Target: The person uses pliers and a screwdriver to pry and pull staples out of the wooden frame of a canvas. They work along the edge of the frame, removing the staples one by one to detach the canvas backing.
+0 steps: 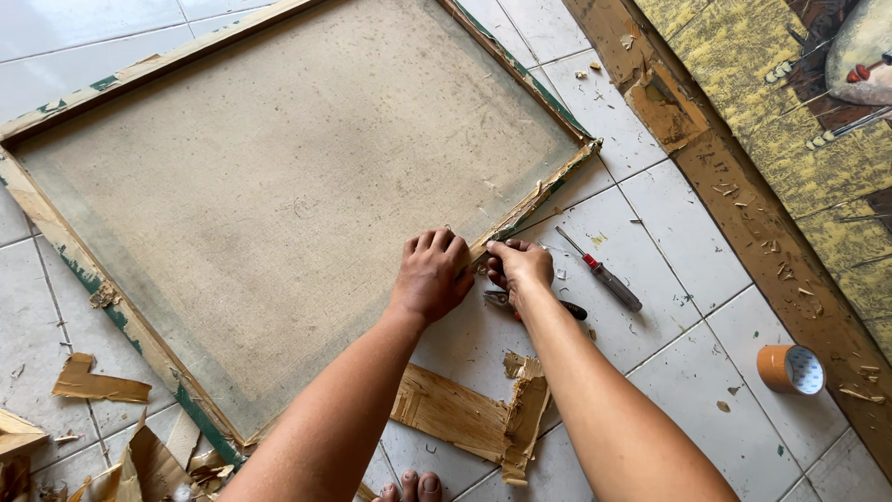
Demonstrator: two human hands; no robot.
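Observation:
A large stretched canvas (297, 177) lies face down on the white tiled floor, its worn wooden frame (534, 191) edged with green paint. My left hand (430, 272) rests fisted on the canvas at the frame's near edge. Right beside it, my right hand (518, 265) pinches the frame's wooden strip with fingers closed. Under my right wrist lies a pair of pliers (569, 309) with dark handles, partly hidden. A screwdriver (602, 272) with a red collar and grey handle lies just right of my right hand.
Torn strips of brown backing (460, 414) lie between my arms, more scraps (98, 384) at the left. A roll of brown tape (790, 368) stands at the right. A framed painting (771, 121) lies along the right. My toes (415, 486) show at the bottom.

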